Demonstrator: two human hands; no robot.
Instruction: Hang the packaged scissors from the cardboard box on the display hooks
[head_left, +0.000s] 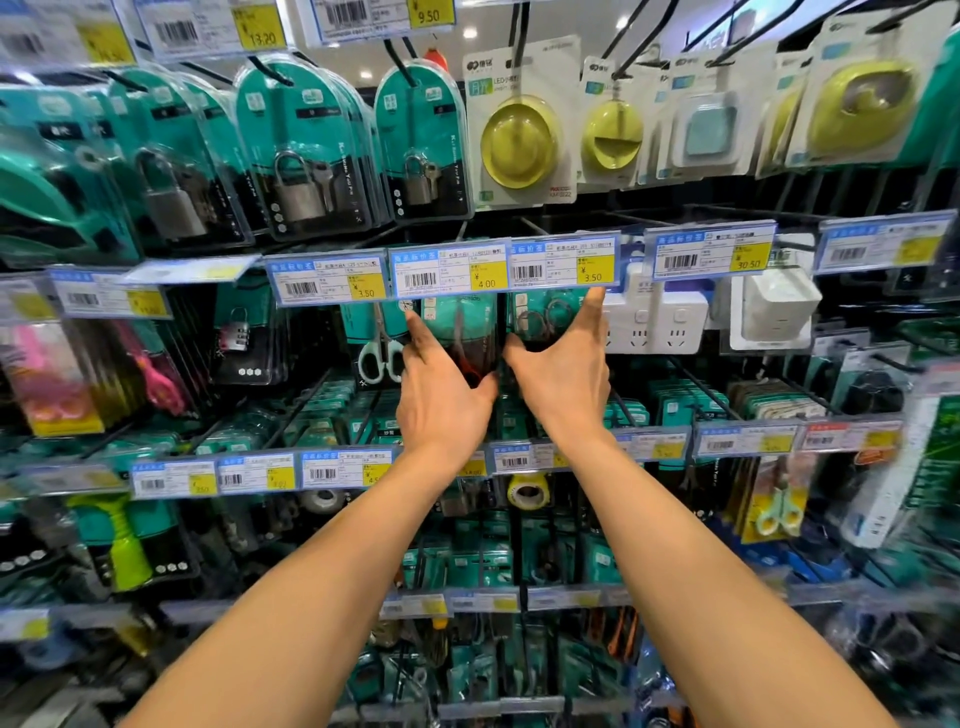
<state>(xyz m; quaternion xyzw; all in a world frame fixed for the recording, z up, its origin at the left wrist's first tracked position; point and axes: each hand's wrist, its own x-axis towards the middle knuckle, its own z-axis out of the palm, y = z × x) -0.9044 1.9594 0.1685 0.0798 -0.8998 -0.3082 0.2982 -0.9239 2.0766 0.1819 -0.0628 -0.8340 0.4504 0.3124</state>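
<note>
1. Head view looks up at a shop display wall, with both bare forearms reaching up toward its middle row.
2. A packaged scissors (470, 338), on a teal card with dark and red handles, hangs just below the price tag marked 4.00 (449, 275). It sits between the two hands, and its hook is hidden behind the tag.
3. The left hand (441, 400) is spread wide. Its index finger (415, 332) is straight up along the pack's left edge and its thumb (485, 387) reaches right under the pack's lower end. Whether it actually grips the pack I cannot tell.
4. The right hand (563, 379) is also spread wide. Its thumb (517, 351) is at the pack's right edge and its straight index finger (595, 306) reaches up to the price tag marked 3.50 (563, 265).
5. Just left of the pack hangs a white-handled scissors pack (382, 353). Just right, behind the right hand, hangs a small scissors pack (540, 317).
6. White power sockets (654, 322) hang further right in the same row.
7. In the row above, padlock packs (306, 156) hang on the left and yellow-green lamps (519, 140) on the right.
8. Below the hands, a tape roll (527, 491) shows among blurred teal packs.
</note>
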